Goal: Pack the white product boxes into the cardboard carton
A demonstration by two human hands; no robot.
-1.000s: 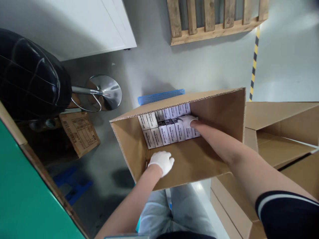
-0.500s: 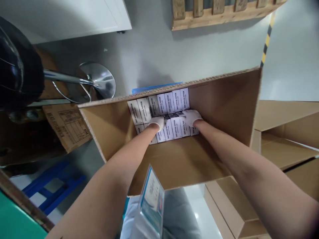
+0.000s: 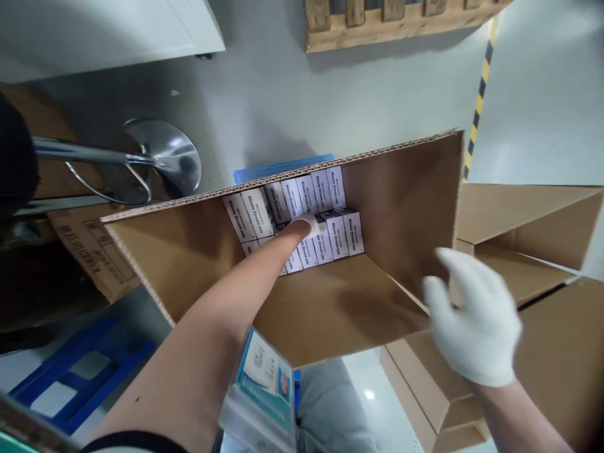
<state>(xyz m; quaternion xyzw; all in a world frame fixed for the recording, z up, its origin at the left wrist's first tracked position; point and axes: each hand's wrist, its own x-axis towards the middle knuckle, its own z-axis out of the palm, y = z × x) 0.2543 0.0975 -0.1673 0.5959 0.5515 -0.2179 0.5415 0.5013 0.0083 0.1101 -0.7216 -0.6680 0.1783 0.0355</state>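
Observation:
A deep open cardboard carton [image 3: 325, 308] stands before me. At its bottom, white boxes printed "Minute Stream 1000" [image 3: 309, 195] sit upright in two rows. My left hand [image 3: 311, 225], in a white glove, reaches down onto these boxes near the middle, between the rows. Its fingers are mostly hidden by the wrist, so their grip is unclear. Outside the carton's right wall, my right hand [image 3: 476, 314], also white-gloved and slightly blurred, is raised with thumb and fingers apart and nothing in it.
More open cartons [image 3: 533, 214] stand to the right and lower right. A bar stool's round metal base [image 3: 174, 157] and a printed cardboard box [image 3: 94, 251] are at left. A wooden pallet [image 3: 396, 25] lies at the top. A clear badge holder [image 3: 264, 384] hangs below me.
My right hand has left the boxes and come up out of the carton to the right. My left hand stays down among the boxes. The view has shifted somewhat.

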